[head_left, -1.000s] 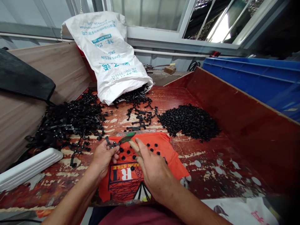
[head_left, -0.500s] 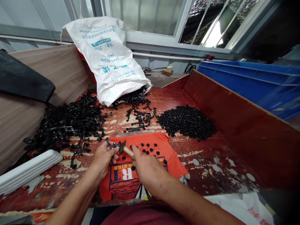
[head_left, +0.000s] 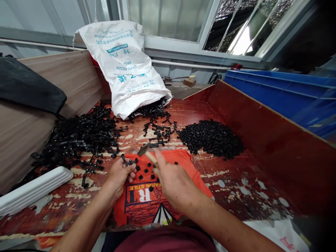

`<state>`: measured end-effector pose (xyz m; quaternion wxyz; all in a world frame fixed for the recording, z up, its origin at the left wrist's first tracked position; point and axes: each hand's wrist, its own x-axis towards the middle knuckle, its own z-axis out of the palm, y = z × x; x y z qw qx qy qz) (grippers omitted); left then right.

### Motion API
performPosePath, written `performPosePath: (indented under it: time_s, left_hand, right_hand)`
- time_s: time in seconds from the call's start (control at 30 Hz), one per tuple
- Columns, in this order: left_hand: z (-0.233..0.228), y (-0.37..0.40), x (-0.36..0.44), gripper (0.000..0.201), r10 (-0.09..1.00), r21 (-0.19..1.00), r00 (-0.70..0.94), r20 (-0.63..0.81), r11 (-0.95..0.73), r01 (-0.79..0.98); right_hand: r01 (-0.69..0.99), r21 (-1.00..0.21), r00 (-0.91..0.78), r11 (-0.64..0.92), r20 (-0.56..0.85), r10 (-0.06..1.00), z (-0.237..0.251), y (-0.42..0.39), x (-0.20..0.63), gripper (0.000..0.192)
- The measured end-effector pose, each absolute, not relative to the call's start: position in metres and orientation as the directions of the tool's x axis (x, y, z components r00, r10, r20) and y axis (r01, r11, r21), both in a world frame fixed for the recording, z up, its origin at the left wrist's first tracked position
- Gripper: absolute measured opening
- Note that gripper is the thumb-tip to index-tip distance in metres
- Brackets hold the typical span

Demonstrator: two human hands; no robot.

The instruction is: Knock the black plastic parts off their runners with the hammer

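Observation:
In my left hand (head_left: 121, 175) I pinch a black jointed plastic piece (head_left: 128, 162) over the left edge of an orange cloth (head_left: 183, 159). My right hand (head_left: 172, 178) is closed round the pale wooden handle of a small hammer (head_left: 144, 149), its dark head raised up and to the right of the jointed piece, apart from it. Several small black round caps (head_left: 146, 171) lie scattered on the printed cloth between and around my hands. Some caps may be hidden under my right hand.
A heap of black jointed pieces (head_left: 86, 133) lies at the left, below a white sack (head_left: 126, 70) spilling more. A pile of small black parts (head_left: 212, 138) sits at the right. A wooden side board (head_left: 257, 129), blue crate (head_left: 278, 94) and white plastic bar (head_left: 39, 189) flank the bench.
The hammer has lifted away from the jointed piece, up and to the right, with my right hand. My left hand keeps its pinch. The whole view has shifted slightly.

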<state>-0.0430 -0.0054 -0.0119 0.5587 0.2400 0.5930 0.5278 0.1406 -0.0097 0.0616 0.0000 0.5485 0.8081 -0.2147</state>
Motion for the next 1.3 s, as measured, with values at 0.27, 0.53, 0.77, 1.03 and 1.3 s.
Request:
performPosePath:
  time_s: [0.27, 0.53, 0.77, 1.03, 1.3]
  left_hand:
    - [0.001, -0.011, -0.045, 0.022, 0.854, 0.858, -0.262, -0.449, 0.331, -0.392]
    - [0.030, -0.032, -0.038, 0.016, 0.841, 0.723, -0.219, -0.495, 0.258, -0.641]
    - [0.030, -0.046, -0.007, 0.015, 0.835, 0.721, -0.223, -0.502, 0.262, -0.642]
    - [0.043, -0.080, -0.030, 0.030, 0.857, 0.867, -0.175, -0.485, 0.445, -0.224]
    - [0.054, -0.059, -0.054, 0.039, 0.912, 0.913, -0.075, -0.404, 0.407, 0.027]
  right_hand:
    - [0.817, -0.494, -0.411, 0.299, -0.133, 0.902, 0.072, -0.012, 0.157, 0.057]
    - [0.452, -0.878, -0.338, 0.156, -0.007, 0.941, 0.041, -0.022, 0.156, 0.011]
    - [0.420, -0.876, -0.418, 0.238, 0.046, 0.907, 0.033, -0.030, 0.124, 0.019]
    - [0.459, -0.872, -0.362, 0.169, -0.010, 0.932, 0.048, -0.017, 0.155, 0.006]
    - [0.367, -0.921, -0.480, 0.130, -0.067, 0.875, 0.076, -0.033, 0.164, 0.012]
